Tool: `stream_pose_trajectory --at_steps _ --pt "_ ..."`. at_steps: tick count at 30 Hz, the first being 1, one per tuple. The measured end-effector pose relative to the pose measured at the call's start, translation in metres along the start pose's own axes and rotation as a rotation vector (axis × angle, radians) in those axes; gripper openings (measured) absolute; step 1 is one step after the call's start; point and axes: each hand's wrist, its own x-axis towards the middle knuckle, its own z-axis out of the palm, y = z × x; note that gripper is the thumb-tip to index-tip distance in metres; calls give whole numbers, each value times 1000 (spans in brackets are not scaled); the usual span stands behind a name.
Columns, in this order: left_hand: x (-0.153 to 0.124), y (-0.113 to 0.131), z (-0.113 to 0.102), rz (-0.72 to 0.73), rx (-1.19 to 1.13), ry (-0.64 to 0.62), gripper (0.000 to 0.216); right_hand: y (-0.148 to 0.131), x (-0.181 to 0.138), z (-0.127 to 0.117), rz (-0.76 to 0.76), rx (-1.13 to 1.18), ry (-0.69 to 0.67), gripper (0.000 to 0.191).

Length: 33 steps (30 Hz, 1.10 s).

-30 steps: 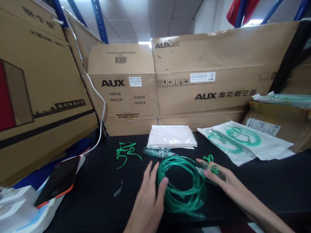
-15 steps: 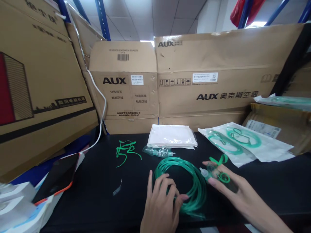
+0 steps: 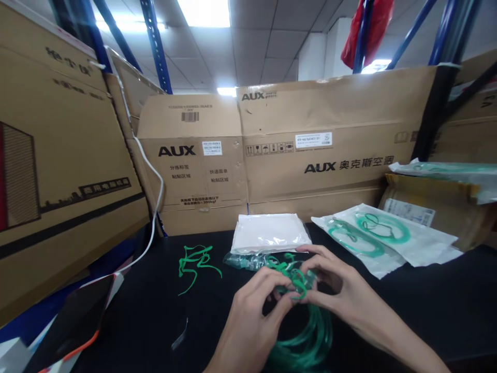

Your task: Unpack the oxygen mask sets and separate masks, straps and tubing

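A clear, green-tinted oxygen mask (image 3: 310,278) with a curled green elastic strap (image 3: 298,284) is between my two hands, above the coil. My left hand (image 3: 252,313) pinches it from the left, thumb and fingertips together. From the right, my right hand (image 3: 337,277) grips it with curved fingers and thumb. Much of the mask is hidden by fingers and strap. Below my hands lies a coil of green tubing (image 3: 306,344), partly covered and blurred. Just behind them, a second clear green plastic piece (image 3: 244,260) rests against white packaging (image 3: 269,233).
Loose green straps (image 3: 196,261) and a small clear strip (image 3: 179,334) lie on the black table at left. Packaged tubing sets (image 3: 382,228) lie at right beside a cardboard box (image 3: 438,207). A phone (image 3: 79,316) is far left. AUX cartons (image 3: 330,150) wall the back.
My right hand has brought the mask leftward over the coil. My left hand has moved off the coil and now pinches at the mask and strap too. The camera view has tilted up.
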Motion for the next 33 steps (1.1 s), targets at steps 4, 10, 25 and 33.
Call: stream_pose_trajectory --at_steps 4,10,25,33 --pt "-2 -8 -7 -7 -56 -80 24 3 1 -1 -46 -35 6 10" --pt "-1 -13 -11 71 74 -147 33 4 -4 -7 -183 -307 -110 24" --pt "0 -37 -44 47 430 240 19 0 -18 -14 -118 -570 -296 22" --pt "0 -24 -45 65 388 320 18 7 -20 -21 -61 -604 -280 26"
